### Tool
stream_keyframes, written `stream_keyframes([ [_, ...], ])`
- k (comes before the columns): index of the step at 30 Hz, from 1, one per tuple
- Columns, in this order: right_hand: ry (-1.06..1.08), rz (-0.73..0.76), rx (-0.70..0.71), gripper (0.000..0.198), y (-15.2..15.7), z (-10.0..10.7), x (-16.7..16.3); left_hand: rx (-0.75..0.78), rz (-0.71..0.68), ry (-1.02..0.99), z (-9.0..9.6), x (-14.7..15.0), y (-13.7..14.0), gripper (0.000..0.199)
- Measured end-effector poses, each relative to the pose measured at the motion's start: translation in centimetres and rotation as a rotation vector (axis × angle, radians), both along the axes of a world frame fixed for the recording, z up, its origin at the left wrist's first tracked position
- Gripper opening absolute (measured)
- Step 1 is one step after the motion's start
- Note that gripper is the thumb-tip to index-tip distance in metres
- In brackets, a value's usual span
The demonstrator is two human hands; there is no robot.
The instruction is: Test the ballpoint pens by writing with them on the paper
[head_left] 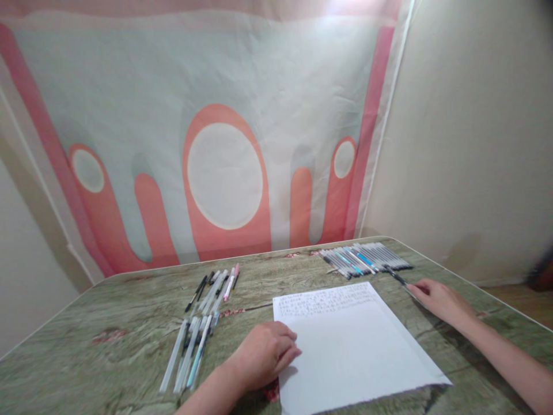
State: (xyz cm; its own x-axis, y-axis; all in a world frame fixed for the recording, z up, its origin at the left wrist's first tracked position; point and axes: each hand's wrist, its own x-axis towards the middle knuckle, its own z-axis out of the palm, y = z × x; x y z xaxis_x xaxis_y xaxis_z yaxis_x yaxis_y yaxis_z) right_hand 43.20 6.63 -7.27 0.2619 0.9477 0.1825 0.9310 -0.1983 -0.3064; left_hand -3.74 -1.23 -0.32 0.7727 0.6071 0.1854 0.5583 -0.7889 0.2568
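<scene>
A sheet of white paper lies on the table, with rows of small handwriting across its top. My left hand rests on its left edge, fingers loosely bent and lying on the sheet, with nothing seen in them. To the right of the paper, my right hand pinches a slim pen with a dark front part. The pen points up and left, its far end close to a row of pen refills. The part of the pen inside my fingers is hidden.
Several pens and clear pen barrels lie in two loose groups on the left. Blue pieces lie among the refills at the back right. Behind the wood-patterned table hangs a printed cloth.
</scene>
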Motion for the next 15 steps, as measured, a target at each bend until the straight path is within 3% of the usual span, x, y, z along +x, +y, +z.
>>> stream_keyframes([
  [3, -0.014, 0.021, 0.053, 0.039, -0.2, 0.9, -1.5, -0.007, 0.001, 0.008, 0.2, 0.1, 0.0, 0.039],
  [6, 0.013, 0.160, 0.065, 0.032, -0.5, 1.9, -4.9, -0.018, 0.008, 0.032, 0.4, 0.1, -0.1, 0.035],
  [12, 0.068, 0.534, 0.059, 0.020, -0.9, 3.3, -16.0, -0.038, 0.061, 0.012, 0.4, -0.2, 0.0, 0.028],
  [15, 0.089, 0.676, 0.041, 0.018, -0.6, 3.9, -21.5, -0.008, 0.197, 0.017, 0.1, -1.4, 0.9, 0.028],
])
